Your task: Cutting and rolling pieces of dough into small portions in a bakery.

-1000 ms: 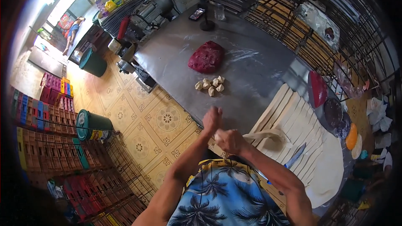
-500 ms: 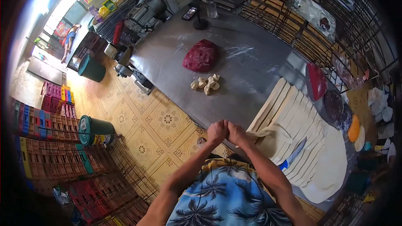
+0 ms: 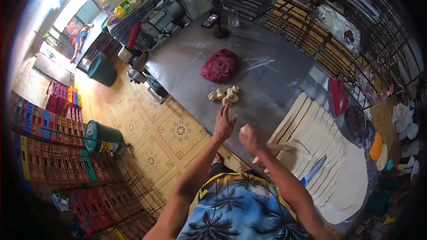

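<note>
My left hand [image 3: 225, 125] reaches forward with its fingers stretched out, the tips at the near edge of a small cluster of pale dough pieces [image 3: 219, 94]. Beside it on the right, my right hand [image 3: 251, 138] is closed in a fist, with a pale bit of dough showing at its front. A loose dough strip [image 3: 289, 146] runs from under that hand across the rolled sheet of dough [image 3: 347, 182], which is cut into many long strips. On the sheet lies a knife [image 3: 314, 170] with a blue handle. A dark red lump of dough [image 3: 219, 66] sits beyond the pieces.
The metal table [image 3: 178, 66] carries a phone [image 3: 209, 21], a black stand [image 3: 220, 32] and a glass [image 3: 233, 19] at its far end. Wire racks [image 3: 307, 31] line the right. Green bins [image 3: 103, 136] and stacked crates [image 3: 58, 164] stand left.
My hands, together before, have come apart. The left has moved forward to the dough pieces and its fingers have stretched out; the right stays closed, slightly to the right.
</note>
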`<state>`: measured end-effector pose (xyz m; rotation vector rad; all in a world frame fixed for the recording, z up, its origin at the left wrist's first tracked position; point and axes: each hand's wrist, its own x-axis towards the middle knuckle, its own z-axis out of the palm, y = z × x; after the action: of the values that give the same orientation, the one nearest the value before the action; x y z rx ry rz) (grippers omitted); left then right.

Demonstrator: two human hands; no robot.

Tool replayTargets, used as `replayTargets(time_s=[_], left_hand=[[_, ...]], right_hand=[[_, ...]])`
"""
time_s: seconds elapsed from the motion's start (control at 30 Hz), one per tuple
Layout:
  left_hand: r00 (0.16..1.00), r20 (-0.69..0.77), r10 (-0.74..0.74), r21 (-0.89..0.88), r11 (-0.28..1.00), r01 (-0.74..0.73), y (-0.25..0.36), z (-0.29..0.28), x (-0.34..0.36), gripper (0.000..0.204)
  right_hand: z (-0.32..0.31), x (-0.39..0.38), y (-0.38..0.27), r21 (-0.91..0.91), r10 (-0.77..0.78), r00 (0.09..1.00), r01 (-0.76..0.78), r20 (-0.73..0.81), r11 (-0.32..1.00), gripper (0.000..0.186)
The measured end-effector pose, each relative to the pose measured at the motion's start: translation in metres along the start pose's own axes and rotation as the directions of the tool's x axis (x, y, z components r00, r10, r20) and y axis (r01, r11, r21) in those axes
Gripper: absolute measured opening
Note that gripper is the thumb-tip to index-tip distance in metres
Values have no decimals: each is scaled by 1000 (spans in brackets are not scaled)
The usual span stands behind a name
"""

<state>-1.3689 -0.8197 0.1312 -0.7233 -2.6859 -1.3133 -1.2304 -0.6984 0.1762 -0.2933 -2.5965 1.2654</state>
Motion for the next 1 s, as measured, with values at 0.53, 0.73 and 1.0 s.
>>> replayTargets(time_s=[0.53,0.73,1.0], left_hand=[[915,367,-168,235,968,84,43,7,-53,51],[914,317,-252,235,955,182,25,14,-32,47],[920,391,-14,-70,997,44,-6,-5,-25,50]], right_hand=[[13,-15,23,-284,223,942,-149,251,947,26],[-9,-19,-17,-275,179,901,-70,395,959,21],[3,-6,19,-1,296,951,-297,93,955,42]])
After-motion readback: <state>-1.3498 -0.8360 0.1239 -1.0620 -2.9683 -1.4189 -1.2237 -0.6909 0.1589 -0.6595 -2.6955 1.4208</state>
